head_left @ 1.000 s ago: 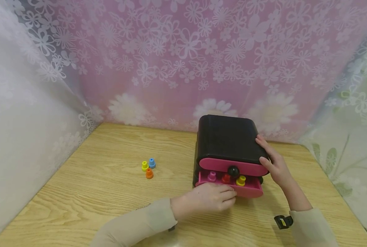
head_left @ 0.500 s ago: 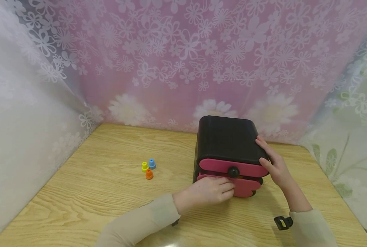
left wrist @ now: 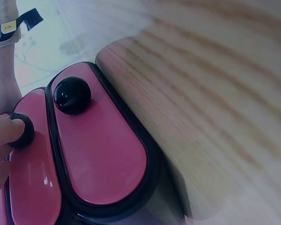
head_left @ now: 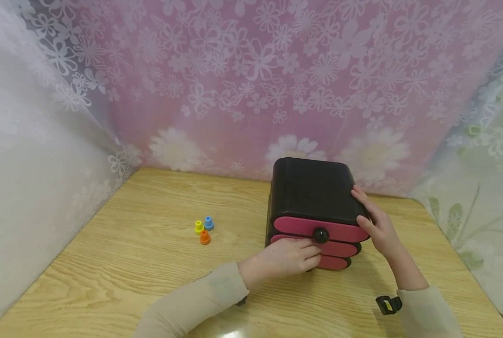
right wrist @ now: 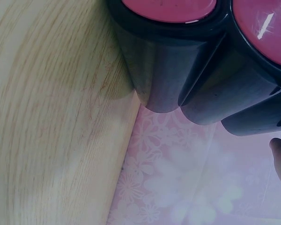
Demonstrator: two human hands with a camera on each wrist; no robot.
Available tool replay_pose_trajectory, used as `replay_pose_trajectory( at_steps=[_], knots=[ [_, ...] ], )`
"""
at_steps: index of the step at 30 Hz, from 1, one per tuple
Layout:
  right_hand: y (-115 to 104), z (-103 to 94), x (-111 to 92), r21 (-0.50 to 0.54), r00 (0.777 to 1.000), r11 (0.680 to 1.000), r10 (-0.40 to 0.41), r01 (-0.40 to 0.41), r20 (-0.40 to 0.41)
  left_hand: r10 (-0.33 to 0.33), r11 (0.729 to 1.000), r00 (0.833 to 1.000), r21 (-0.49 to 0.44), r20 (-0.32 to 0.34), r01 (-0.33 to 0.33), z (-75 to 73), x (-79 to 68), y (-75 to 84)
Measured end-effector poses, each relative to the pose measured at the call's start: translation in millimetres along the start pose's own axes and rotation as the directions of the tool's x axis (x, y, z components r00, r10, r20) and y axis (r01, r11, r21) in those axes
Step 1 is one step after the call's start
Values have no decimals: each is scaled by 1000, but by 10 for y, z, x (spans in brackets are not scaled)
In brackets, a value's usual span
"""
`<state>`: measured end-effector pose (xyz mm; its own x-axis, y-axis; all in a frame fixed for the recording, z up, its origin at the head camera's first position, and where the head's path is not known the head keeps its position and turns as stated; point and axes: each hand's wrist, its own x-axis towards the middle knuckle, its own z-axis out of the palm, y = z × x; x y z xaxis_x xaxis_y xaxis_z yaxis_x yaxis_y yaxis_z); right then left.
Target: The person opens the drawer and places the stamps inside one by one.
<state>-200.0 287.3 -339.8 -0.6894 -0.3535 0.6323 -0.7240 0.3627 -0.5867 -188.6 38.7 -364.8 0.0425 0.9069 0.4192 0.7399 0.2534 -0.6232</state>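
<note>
Upright black cabinet [head_left: 314, 188], three pink drawers [head_left: 342, 249] closed

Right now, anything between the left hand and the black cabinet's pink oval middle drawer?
Nothing visible: the left hand grips the round black knob on that pink oval middle drawer, which looks closed in the black cabinet.

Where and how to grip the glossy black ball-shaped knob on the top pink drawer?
Pinch the glossy black ball-shaped knob by opposite sides of its round head, coming straight at the front. It juts from the middle of the top pink drawer's face. The left hand crowds it from below, so a slightly high approach is probably cleaner.
</note>
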Motion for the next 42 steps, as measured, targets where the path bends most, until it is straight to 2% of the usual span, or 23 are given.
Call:
replay_pose_trajectory(
  at_steps=[13, 18, 21, 25, 29, 34, 42],
  knots=[
    [227, -35, -48, -4, 1000, 1000, -2, 2, -3, 7, 1000, 1000, -11, 16, -7, 26, -5, -7],
    [145, -23, -25, 0, 1000, 1000, -2, 2, -4, 12, 1000, 1000, -24, -9, -12, 27, -7, -6],
    [154, -22, -28, 1, 1000, 1000, 1, -1, -6, 13, 1000, 1000, -27, -22, -13, 103, -24, 25],
    [247, -35, -51, -5, 1000, 1000, 12, -12, -5, 18, 999, 1000, -45, 6, -18, 219, -61, 87],
    [248, -38, -48, -8, 1000, 1000, 12, -12, -6, 46, 997, 998, -58, 45, -43, 192, -67, 120],
    [192, -34, -34, -12, 1000, 1000, 11, -11, -6, 101, 994, 990, -50, 102, -96, 131, -43, 146],
    [-46, 2, 9, -5, 1000, 1000, 2, -2, -3, 153, 981, 982, -137, 114, -137, 171, -36, 193]
  ],
)
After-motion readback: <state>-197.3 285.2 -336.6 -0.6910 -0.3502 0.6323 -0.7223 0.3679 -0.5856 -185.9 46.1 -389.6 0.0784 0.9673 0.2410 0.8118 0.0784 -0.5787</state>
